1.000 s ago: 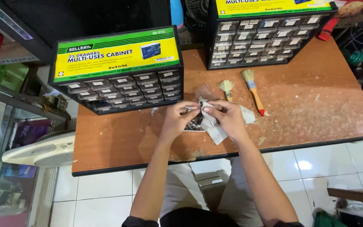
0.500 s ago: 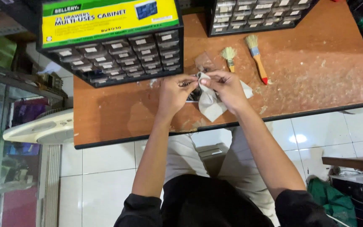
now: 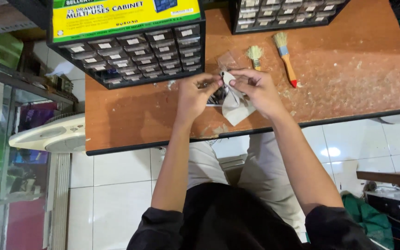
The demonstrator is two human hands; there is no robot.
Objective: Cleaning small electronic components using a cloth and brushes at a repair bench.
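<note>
My left hand and my right hand meet over the brown worktable. Between them they pinch a small white plastic bag, which hangs down from my right fingers. My left fingertips hold its top edge. A small dark object lies under my hands, mostly hidden. Both forearms reach out from my black sleeves.
A black multi-drawer cabinet with a yellow-green top stands at the back left, a second drawer cabinet at the back right. A paintbrush with an orange handle and a smaller brush lie beside a clear bag. A white fan sits left.
My view has shifted down and closer. My hands have stayed together on the white bag, working at its top edge.
</note>
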